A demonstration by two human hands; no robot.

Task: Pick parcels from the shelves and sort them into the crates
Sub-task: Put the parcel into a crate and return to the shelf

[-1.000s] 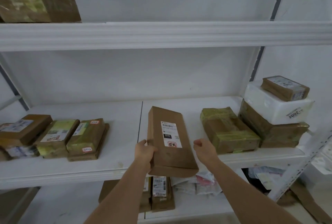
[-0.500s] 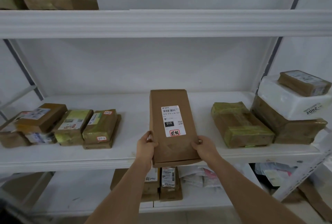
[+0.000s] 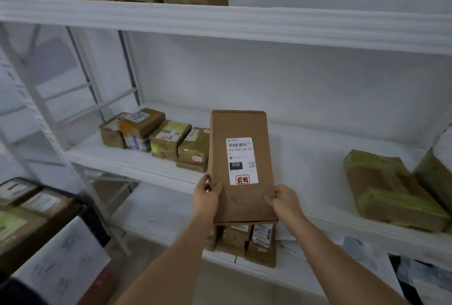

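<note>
White shelving (image 3: 151, 165) lines the wall, taped parcels (image 3: 168, 142) at the middle shelf's left end. Flat brown parcel (image 3: 241, 165) is held clear of that shelf's front edge, label up. Left hand (image 3: 205, 198) and right hand (image 3: 285, 200) clamp its near corners. Risk: gripped only at the near end, it could tip forward. Crate (image 3: 29, 216), apparently, sits lower left
</note>
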